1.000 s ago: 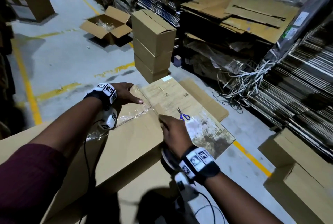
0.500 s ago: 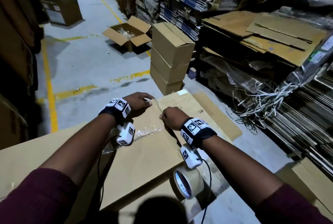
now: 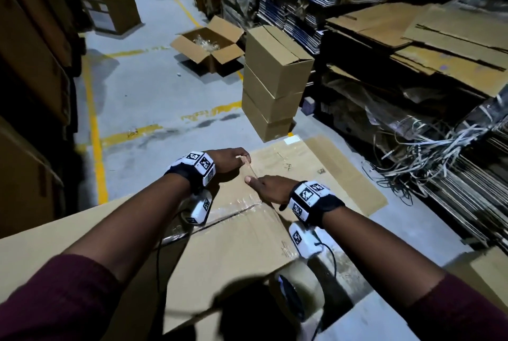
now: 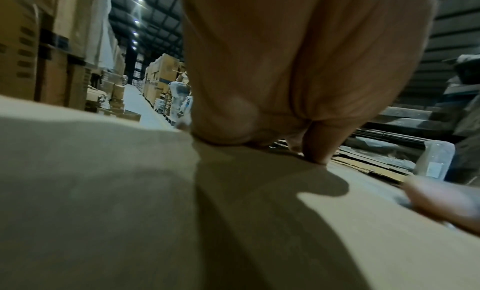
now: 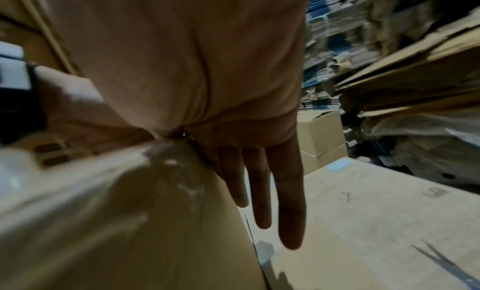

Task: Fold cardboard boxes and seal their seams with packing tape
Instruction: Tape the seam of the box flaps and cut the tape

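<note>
On a dim warehouse floor (image 3: 143, 99), the taped cardboard box (image 3: 236, 247) lies under both hands, left hand (image 3: 228, 160) fingertips pressing its far edge, right hand (image 3: 270, 188) flat with fingers straight over the edge

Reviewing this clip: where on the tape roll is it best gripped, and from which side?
Probably across the tape roll's outer band, thumb through the core, coming from above and the right. It stands on edge on the cardboard beside the box, its open core facing near-left, and the right hand is the closer one.
</note>
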Tool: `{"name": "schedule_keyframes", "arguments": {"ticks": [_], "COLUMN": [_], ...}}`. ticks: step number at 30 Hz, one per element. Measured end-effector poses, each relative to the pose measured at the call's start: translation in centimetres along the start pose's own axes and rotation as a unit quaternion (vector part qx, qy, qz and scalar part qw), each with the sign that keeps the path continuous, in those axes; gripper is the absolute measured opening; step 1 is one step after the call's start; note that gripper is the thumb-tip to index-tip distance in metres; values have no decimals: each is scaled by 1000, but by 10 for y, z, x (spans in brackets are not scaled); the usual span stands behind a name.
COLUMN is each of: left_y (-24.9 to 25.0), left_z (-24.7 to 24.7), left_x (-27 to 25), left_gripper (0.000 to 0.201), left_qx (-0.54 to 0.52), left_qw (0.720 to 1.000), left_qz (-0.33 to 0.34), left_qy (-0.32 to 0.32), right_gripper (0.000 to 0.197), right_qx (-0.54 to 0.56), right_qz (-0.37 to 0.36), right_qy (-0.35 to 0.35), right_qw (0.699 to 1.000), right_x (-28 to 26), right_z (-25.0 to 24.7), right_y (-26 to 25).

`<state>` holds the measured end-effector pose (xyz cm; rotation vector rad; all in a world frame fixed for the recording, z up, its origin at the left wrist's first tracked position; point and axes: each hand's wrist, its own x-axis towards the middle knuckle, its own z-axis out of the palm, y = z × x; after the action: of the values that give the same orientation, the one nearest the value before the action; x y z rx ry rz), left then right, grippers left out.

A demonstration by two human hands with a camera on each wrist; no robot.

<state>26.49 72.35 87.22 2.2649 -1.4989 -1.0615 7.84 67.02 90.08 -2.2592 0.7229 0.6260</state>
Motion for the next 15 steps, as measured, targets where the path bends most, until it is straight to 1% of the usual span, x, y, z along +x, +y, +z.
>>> {"name": "schedule_keyframes", "arguments": {"ticks": [2, 4, 6, 7, 8, 9, 10, 11, 12, 13, 14, 15], "left_y": [1, -3, 1, 6, 10, 11, 10, 10, 8, 7, 7, 9], "left_z": [5, 10, 12, 11, 11, 11, 11, 11, 13, 14, 16, 19], "left_x": [2, 9, 5, -2, -9, -15, -17, -23, -27, -32, -37, -43], "left_gripper": [23, 24, 27, 29, 36, 46, 59, 72, 84, 90, 86, 76], "left_qx": [-4, -15, -9, 8, 30, 53, 74, 90, 103, 123, 142, 153], "left_qw": [1000, 999, 999, 999, 997, 995, 991, 985, 978, 969, 959, 951], "left_qz": [4, 7, -17, -34, -51, -78, -103, -136, -164, -193, -213, -227], "left_qy": [12, 29, 29, 31, 39, 44, 50, 59, 78, 96, 118, 142], "right_gripper": [82, 83, 85, 89, 91, 88, 83, 76, 69, 62, 56, 49], "right_qx": [21, 43, 70, 103, 152, 230, 314, 369, 375, 326, 231, 134], "right_qz": [13, 15, 15, 11, 1, -1, 6, 19, 39, 62, 88, 121], "right_qy": [-23, -27, -32, -36, -40, -37, -18, 20, 65, 102, 129, 147], "right_qw": [999, 999, 997, 994, 988, 972, 949, 929, 924, 938, 960, 973], "right_x": [-15, -32, -47, -53, -57, -59, -59, -56, -51, -44, -32, -19], "right_z": [11, 25, 41, 48, 55, 60, 63, 64, 64, 62, 62, 66], "right_y": [11, 24, 39, 46, 57, 69, 85, 104, 123, 141, 161, 182]}}
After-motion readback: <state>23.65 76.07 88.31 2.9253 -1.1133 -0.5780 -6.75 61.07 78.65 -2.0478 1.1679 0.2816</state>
